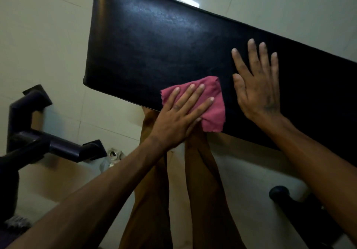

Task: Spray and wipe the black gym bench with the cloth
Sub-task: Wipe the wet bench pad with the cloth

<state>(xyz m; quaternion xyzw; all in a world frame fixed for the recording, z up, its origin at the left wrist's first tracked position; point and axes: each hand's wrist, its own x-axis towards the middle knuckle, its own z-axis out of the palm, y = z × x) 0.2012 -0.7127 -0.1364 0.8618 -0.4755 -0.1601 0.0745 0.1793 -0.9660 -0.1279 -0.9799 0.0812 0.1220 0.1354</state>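
1. The wiping stage was judged under way; no spray bottle was seen, and most of the black gym bench (154, 45) appeared still unwiped.
2. The pink cloth (213, 103) was pressed flat at the near edge by the left hand (179, 117), fingers spread.
3. Nothing was held by the right hand (257, 86); it was laid flat, fingers wide, on the pad.

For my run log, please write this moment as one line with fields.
stage: wiping | left hand: flat on pink cloth, near edge of black bench | right hand: flat on bench, empty | spray bottle: not in view
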